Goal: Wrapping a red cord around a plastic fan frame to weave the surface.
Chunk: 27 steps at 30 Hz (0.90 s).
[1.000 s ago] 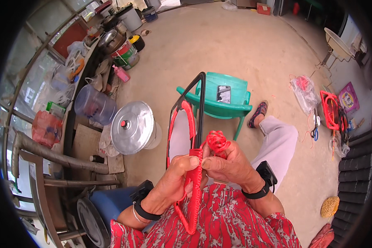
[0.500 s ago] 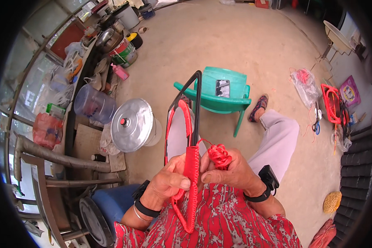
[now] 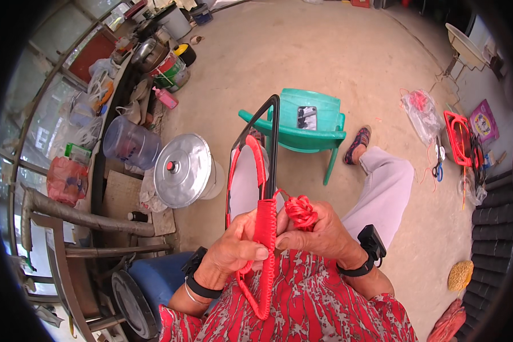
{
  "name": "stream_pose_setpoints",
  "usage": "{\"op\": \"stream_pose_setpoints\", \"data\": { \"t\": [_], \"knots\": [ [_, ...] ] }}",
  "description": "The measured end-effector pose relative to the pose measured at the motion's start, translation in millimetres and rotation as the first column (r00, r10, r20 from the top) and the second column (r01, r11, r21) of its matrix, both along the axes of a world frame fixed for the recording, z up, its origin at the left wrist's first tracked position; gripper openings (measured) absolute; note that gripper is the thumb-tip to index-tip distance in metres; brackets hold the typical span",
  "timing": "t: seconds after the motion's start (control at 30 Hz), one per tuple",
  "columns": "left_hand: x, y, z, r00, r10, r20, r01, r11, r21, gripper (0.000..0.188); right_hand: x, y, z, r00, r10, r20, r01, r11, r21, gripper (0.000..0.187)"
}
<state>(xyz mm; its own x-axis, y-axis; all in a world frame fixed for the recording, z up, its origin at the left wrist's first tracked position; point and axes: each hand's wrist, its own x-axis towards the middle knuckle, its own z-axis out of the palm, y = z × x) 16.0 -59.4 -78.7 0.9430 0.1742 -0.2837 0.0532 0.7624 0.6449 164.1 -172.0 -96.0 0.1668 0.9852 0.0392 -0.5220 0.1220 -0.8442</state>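
My left hand (image 3: 233, 246) grips a tall black frame (image 3: 275, 149) with rounded corners, its thumb lying over the near side. A red covering (image 3: 264, 228), edged with a row of coiled red stitching, wraps the lower part of the frame; another red sleeve sits on its far bar. Against the stitched edge, my right hand (image 3: 322, 235) is closed around a knotted bundle of red cord (image 3: 302, 213). A short strand runs from the bundle to the top of the covering. The right fingertips behind the frame are partly hidden.
Ahead stands a green plastic chair (image 3: 313, 142) with a phone (image 3: 306, 118) on it. On the left are a lidded metal-topped bucket (image 3: 182, 165), a clear plastic tub (image 3: 128, 143) and a blue barrel (image 3: 159, 279). Scissors (image 3: 438, 170) and another red frame (image 3: 457, 137) lie at right.
Both hands and the frame stay nearly in place. The cord bundle has shifted and turned slightly in my right hand.
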Motion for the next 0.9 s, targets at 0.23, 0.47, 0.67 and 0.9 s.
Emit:
{"op": "stream_pose_setpoints", "data": {
  "t": [0.23, 0.47, 0.67, 0.9],
  "knots": [
    [3, -5, 7, 1.0, 0.012, 0.008, -0.012, 0.999, 0.039, 0.041, 3, 1, 2, 0.999, -0.004, 0.043, 0.003, 1.0, 0.017, 0.022],
    [2, -2, 11, 0.997, 0.024, -0.07, -0.022, 0.999, 0.03, 0.039, 2, 4, 0, 0.993, 0.003, 0.117, -0.005, 1.0, 0.009, 0.02],
    [-3, 0, -5, 0.996, 0.045, 0.074, -0.027, 0.973, -0.229, 0.034, 1, 3, -3, 0.993, 0.1, -0.07, -0.105, 0.992, -0.073, 0.018],
    [-4, 3, -8, 0.998, 0.026, 0.065, -0.016, 0.989, -0.149, 0.035, -4, 7, -8, 0.999, -0.01, 0.051, 0.007, 0.999, 0.05, 0.019]
  ]
}}
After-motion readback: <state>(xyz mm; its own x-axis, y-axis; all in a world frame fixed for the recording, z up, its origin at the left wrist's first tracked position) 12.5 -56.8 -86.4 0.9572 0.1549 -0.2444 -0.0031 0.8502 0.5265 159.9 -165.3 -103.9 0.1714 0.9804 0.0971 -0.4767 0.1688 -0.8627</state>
